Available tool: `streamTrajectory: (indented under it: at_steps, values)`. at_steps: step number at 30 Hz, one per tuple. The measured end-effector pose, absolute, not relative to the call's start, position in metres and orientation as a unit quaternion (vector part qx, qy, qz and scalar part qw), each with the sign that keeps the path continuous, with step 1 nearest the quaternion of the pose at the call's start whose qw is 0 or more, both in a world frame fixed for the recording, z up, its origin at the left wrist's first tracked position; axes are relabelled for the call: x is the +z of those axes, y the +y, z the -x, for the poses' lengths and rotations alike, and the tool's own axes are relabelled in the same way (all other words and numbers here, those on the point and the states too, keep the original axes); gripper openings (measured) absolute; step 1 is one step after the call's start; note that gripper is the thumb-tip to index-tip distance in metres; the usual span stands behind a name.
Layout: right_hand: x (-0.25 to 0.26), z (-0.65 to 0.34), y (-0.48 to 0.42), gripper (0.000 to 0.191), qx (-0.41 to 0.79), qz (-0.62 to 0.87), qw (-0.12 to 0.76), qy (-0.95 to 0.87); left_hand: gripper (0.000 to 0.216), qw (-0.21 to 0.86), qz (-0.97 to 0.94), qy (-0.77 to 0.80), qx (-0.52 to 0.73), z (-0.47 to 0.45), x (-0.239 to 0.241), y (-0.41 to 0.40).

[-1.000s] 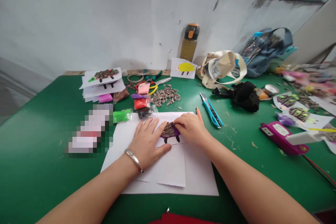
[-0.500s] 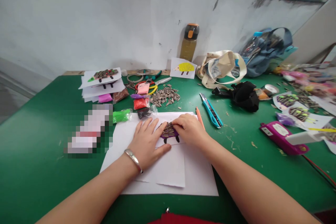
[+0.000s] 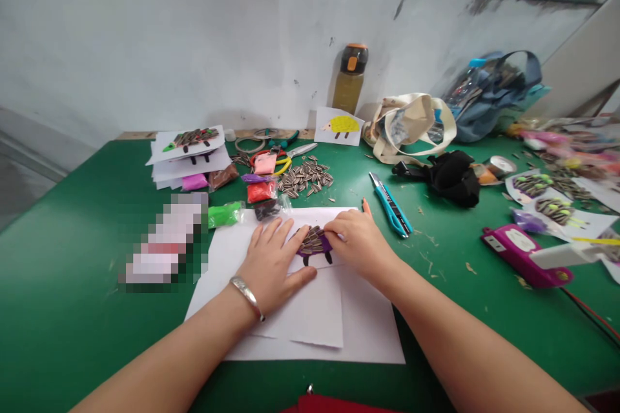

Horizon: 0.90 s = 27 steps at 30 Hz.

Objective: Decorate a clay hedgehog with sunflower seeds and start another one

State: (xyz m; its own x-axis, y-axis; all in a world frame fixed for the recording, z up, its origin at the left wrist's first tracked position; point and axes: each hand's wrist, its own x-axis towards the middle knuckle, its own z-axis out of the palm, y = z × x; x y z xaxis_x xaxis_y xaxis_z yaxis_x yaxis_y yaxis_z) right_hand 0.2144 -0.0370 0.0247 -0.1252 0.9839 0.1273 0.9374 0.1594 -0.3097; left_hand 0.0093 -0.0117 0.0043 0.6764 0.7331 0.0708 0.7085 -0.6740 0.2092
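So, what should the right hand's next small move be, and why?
Striped grey seeds leave part of the purple animal figure bare beside the right hand, so it should probably press another seed there while the left hand lies flat on the white paper.

We count two hands, left hand (image 3: 274,264) and right hand (image 3: 361,242), one purple hedgehog (image 3: 314,244) between them, one silver bangle (image 3: 247,297), one blue cutter (image 3: 391,208), one orange-lidded bottle (image 3: 349,84), one cream tote (image 3: 407,119).

The single head view looks forward and down, at arm's reach from the left hand (image 3: 274,264) and right hand (image 3: 361,242), across the table (image 3: 58,258) towards the wall (image 3: 169,39).
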Motion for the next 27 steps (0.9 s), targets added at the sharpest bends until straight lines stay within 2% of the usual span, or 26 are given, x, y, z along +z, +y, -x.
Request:
streamTrajectory:
  at_steps: [27]
  values:
    - [0.0208, -0.2083, -0.0374, 0.030, 0.064, 0.649, 0.122, -0.748, 0.065, 0.073, -0.913, 0.396, 0.067, -0.0109, 0.0044, -0.0124]
